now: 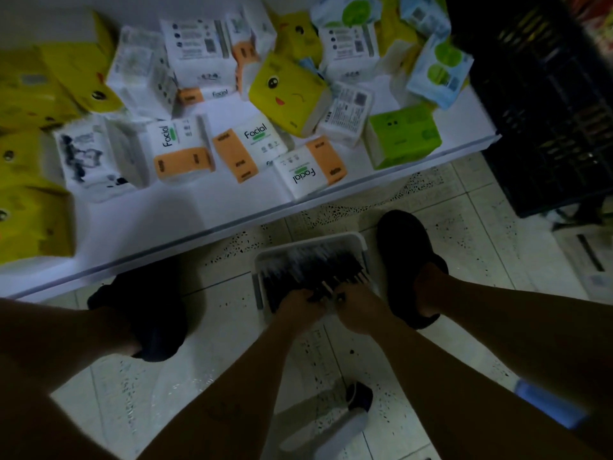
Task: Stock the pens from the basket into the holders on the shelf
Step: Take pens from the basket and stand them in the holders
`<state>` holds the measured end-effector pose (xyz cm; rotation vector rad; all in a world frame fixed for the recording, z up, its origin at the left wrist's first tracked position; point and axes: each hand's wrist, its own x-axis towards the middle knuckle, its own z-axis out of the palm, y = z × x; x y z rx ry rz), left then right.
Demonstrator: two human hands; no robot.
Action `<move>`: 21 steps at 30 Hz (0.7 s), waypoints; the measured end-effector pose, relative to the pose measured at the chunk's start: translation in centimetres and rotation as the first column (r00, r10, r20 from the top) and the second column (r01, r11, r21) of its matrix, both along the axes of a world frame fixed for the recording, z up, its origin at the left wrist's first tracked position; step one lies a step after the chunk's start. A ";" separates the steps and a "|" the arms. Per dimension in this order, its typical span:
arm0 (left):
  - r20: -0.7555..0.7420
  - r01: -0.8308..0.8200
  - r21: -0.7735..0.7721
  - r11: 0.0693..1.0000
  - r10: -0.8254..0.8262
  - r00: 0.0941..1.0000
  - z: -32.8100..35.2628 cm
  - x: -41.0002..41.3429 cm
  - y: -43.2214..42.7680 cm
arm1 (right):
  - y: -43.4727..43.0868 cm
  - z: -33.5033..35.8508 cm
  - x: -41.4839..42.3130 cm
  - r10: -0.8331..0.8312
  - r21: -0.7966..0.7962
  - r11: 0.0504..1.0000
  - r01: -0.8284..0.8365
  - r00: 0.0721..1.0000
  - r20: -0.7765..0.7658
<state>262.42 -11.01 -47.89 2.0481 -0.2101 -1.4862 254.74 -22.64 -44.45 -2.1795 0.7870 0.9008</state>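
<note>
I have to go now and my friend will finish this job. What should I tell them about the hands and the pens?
Left hand: down in the basket, fingers curled around dark pens.
Right hand: right next to it, also closed on pens in the basket.
The picture is too dark and blurry to say how many pens each grip has.
Basket: on the floor between the two feet, in front of the white shelf, and full of pens.
Shelf: only tissue packs show here; no pen holders are in view.
Done: nothing stocked that I can see.
Left: lift the pens, find the holders, fill them.
</note>
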 end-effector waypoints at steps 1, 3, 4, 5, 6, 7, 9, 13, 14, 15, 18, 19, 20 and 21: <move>-0.010 -0.032 0.007 0.999 0.032 0.999 -0.2 0.1 0.0 | 0.3 -0.2 0.2 -0.007 -0.022 1.000 0.008 1.000 0.024; 0.036 0.029 0.041 0.999 -0.031 0.999 -0.3 0.3 -0.1 | 1.1 -0.7 0.8 0.007 -0.069 0.998 -0.001 0.997 0.083; 0.040 0.054 0.052 0.997 -0.057 0.998 -0.4 0.3 -0.1 | 1.5 -1.0 1.1 0.012 -0.080 0.997 -0.004 0.995 0.100; 0.029 0.058 0.051 0.997 -0.060 0.998 -0.5 0.3 -0.2 | 1.8 -1.2 1.5 0.016 -0.083 0.997 -0.007 0.994 0.104; 0.019 0.063 0.055 0.996 -0.064 0.998 -0.6 0.3 -0.1 | 2.1 -1.5 1.8 0.027 -0.082 0.996 -0.019 0.995 0.098; 0.025 0.084 0.069 0.994 -0.086 0.996 -0.7 0.2 0.0 | 2.2 -1.7 2.0 0.045 -0.081 0.996 -0.038 0.995 0.089; 0.029 0.127 0.086 0.988 -0.130 0.991 -0.8 0.1 0.5 | 2.4 -2.2 2.0 0.074 -0.055 0.996 -0.070 0.995 0.065; 0.040 0.084 0.050 0.995 -0.086 0.995 -1.6 -0.2 1.1 | 2.1 -2.9 1.7 0.205 -0.061 0.977 -0.204 0.979 0.017; 0.073 0.069 0.024 0.997 -0.071 0.995 -1.8 -0.3 1.1 | 2.0 -2.9 1.7 0.205 -0.047 0.978 -0.204 0.979 0.019; 0.097 0.063 0.014 0.998 -0.064 0.993 -1.9 -0.4 1.2 | 2.0 -2.8 1.7 0.201 -0.032 0.979 -0.200 0.980 0.013; 0.119 -0.008 0.003 1.000 0.007 0.993 -1.8 -0.7 1.5 | 2.3 -2.8 1.6 0.251 -0.057 0.966 -0.252 0.968 -0.025; 0.098 -0.034 0.009 0.999 0.033 0.995 -1.9 -0.6 1.5 | 2.3 -2.9 1.6 0.265 -0.066 0.961 -0.267 0.964 -0.031; 0.071 -0.049 0.020 0.999 0.048 0.996 -1.9 -0.6 1.5 | 2.3 -3.0 1.5 0.272 -0.067 0.959 -0.274 0.962 -0.035; 0.032 -0.057 0.034 0.998 0.056 0.998 -1.8 -0.3 1.4 | 2.4 -3.1 1.5 0.276 -0.065 0.958 -0.278 0.960 -0.045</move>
